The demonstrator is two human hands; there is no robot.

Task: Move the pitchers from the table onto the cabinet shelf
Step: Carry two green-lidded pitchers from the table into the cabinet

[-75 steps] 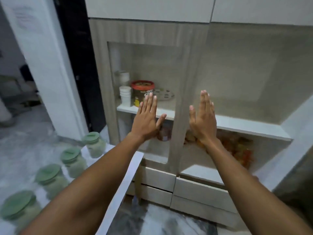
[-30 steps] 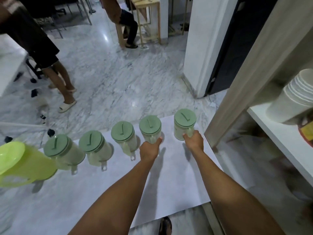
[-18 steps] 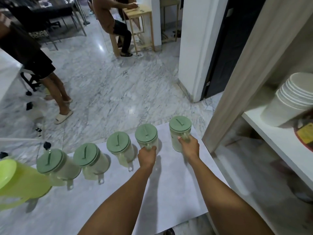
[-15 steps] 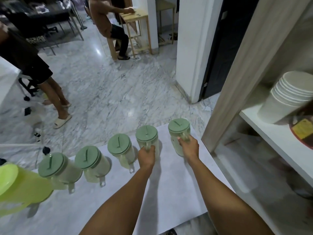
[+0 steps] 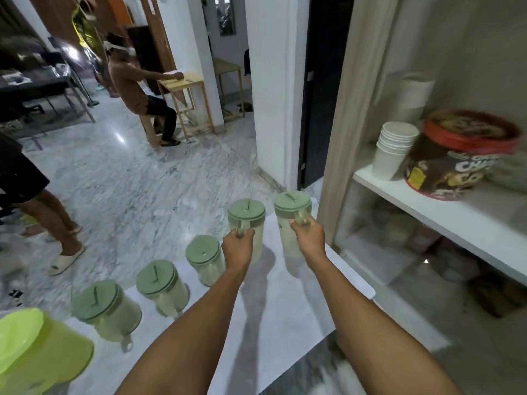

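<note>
Two clear pitchers with pale green lids hang in the air above the white table [image 5: 288, 315]. My left hand [image 5: 238, 248] grips the handle of the left pitcher [image 5: 247, 215]. My right hand [image 5: 308, 238] grips the handle of the right pitcher [image 5: 291, 206]. Three more such pitchers stand in a row on the table: one [image 5: 204, 259], a second [image 5: 161, 285] and a third [image 5: 104, 307]. A lime green pitcher [image 5: 34, 352] sits at the table's left end. The white cabinet shelf [image 5: 445, 215] is to the right, slightly above the lifted pitchers.
On the shelf stand a stack of white cups [image 5: 393, 149] and a red-lidded tub [image 5: 456, 158]. The cabinet's wooden side post [image 5: 350, 115] rises just right of the lifted pitchers. A person [image 5: 137, 92] sits at a small wooden table across the marble floor; another person's leg [image 5: 54, 223] is at left.
Both hands have lifted their two pitchers off the table and raised them. The view has tilted up and swung right, so more of the shelf shows.
</note>
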